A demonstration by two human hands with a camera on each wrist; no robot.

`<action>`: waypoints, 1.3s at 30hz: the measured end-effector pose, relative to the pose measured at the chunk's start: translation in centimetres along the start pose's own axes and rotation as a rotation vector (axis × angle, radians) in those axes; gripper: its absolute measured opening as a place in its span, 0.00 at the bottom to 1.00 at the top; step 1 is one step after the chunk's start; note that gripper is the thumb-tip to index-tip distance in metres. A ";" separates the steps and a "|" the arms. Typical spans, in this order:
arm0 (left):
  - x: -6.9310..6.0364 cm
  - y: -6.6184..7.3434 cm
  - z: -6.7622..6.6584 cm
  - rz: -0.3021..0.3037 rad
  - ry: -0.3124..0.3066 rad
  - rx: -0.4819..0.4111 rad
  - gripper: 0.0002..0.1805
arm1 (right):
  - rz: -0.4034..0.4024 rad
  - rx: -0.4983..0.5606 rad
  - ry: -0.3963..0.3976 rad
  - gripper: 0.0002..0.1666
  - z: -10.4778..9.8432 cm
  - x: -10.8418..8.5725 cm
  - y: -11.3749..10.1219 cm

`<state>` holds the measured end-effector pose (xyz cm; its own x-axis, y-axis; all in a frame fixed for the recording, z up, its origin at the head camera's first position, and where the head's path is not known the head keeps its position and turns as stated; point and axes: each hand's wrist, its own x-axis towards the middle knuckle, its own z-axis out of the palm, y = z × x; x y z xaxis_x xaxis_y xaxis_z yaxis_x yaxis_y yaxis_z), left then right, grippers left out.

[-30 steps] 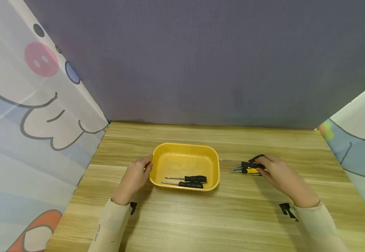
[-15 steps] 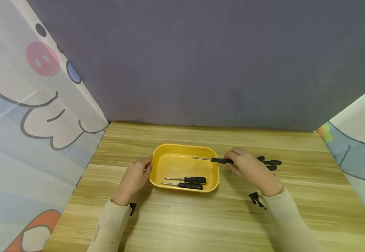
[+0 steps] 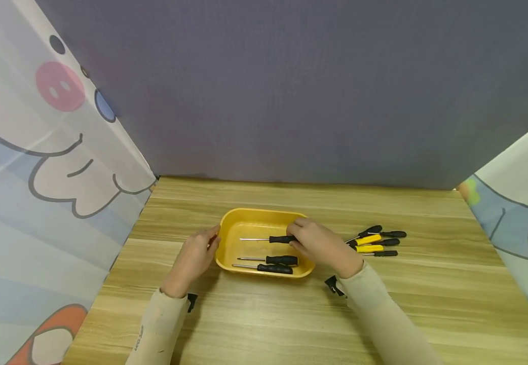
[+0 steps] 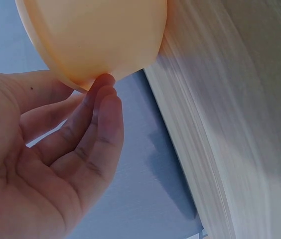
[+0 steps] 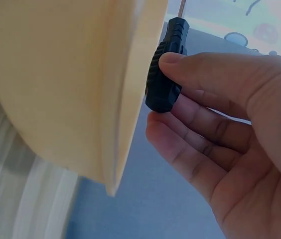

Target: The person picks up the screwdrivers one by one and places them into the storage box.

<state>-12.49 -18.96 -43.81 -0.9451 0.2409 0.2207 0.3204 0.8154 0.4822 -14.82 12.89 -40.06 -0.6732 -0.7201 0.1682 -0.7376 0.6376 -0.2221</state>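
The wooden table [image 3: 264, 314] bears a yellow tray [image 3: 264, 209] mid-frame, its left-hand rim pinched by the left hand [image 3: 195, 256], while the right hand [image 3: 318, 246] grips a black-handled screwdriver [image 3: 281, 239] by its handle over the tray. To set it down neatly, I'd steady that rim, lower it level alongside the two screwdrivers [image 3: 282, 260] lying lower in the tray, then ease the grip gently.

Right fingers [image 3: 297, 226] pinch a screwdriver [image 3: 278, 239] — left fingers [image 3: 212, 232], a yellow tray [image 3: 259, 216].
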 end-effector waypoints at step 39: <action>0.0 0.0 0.0 0.020 0.010 0.001 0.18 | 0.040 0.013 -0.109 0.06 2.5 0.3 -0.2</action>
<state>-12.51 -18.94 -43.83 -0.9380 0.2518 0.2384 0.3389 0.8112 0.4766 -14.73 11.88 -42.32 -0.6918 -0.7201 0.0533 -0.7090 0.6634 -0.2392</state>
